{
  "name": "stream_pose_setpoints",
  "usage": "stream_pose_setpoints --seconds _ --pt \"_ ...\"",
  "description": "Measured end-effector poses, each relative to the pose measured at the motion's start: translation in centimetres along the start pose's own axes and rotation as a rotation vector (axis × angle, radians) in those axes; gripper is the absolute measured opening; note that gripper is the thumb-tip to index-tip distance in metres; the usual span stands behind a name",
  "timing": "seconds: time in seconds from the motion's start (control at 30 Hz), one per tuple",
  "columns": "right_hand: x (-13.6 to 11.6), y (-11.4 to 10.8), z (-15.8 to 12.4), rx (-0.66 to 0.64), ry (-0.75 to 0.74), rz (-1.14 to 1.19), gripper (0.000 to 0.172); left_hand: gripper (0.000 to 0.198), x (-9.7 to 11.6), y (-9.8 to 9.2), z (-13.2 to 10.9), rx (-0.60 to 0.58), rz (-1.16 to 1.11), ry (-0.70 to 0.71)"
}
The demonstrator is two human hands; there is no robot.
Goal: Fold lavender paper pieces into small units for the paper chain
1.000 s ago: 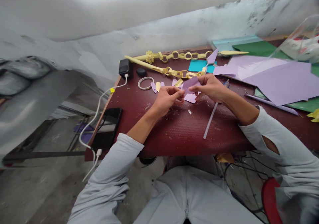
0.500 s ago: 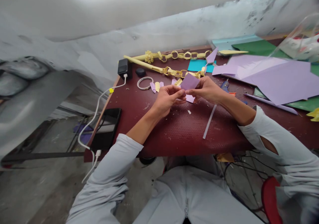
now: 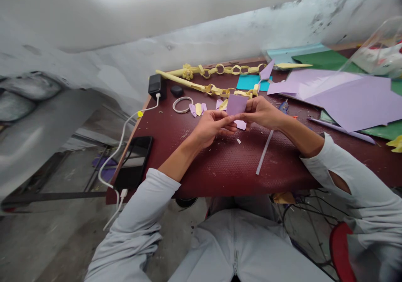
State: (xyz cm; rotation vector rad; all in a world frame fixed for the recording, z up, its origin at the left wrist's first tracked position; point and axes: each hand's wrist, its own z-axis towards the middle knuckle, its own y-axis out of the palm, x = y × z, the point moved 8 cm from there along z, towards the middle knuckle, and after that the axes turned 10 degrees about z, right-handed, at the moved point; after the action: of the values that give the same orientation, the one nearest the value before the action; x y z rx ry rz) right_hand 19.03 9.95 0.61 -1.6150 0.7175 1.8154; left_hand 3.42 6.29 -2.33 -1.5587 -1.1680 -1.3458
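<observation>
A small purple paper piece (image 3: 236, 105) is held up over the table between my two hands. My left hand (image 3: 212, 128) pinches its lower edge with thumb and fingers. At its lower right side, my right hand (image 3: 259, 113) grips it too, the fingers partly hidden behind the paper. Below it on the table lies another pale purple paper piece (image 3: 240, 124). Small folded purple and yellow paper pieces (image 3: 198, 109) sit just beyond my left hand, beside a roll of tape (image 3: 183, 105).
Yellow paper chains (image 3: 220, 91) stretch along the back, near a turquoise sheet (image 3: 248, 82). Purple sheets (image 3: 354, 98) cover the right side. A glue stick (image 3: 264, 152) lies in front. At left are a phone (image 3: 134, 160), a power bank (image 3: 155, 85) and a white cable (image 3: 124, 127).
The purple paper piece has turned in my fingers, from a tilted position to nearly upright, and shifted slightly left. My hands have barely moved.
</observation>
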Motion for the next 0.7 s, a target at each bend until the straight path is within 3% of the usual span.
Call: stream_pose_setpoints --seconds 0.23,0.7 --pt "0.1 -0.1 0.1 -0.024 0.044 0.007 0.045 0.036 0.1 0.3 -0.2 -0.055 0.014 0.007" --pt "1.1 0.4 -0.2 -0.066 0.097 0.047 0.035 0.038 -0.4 0.2 0.1 0.052 0.034 0.020"
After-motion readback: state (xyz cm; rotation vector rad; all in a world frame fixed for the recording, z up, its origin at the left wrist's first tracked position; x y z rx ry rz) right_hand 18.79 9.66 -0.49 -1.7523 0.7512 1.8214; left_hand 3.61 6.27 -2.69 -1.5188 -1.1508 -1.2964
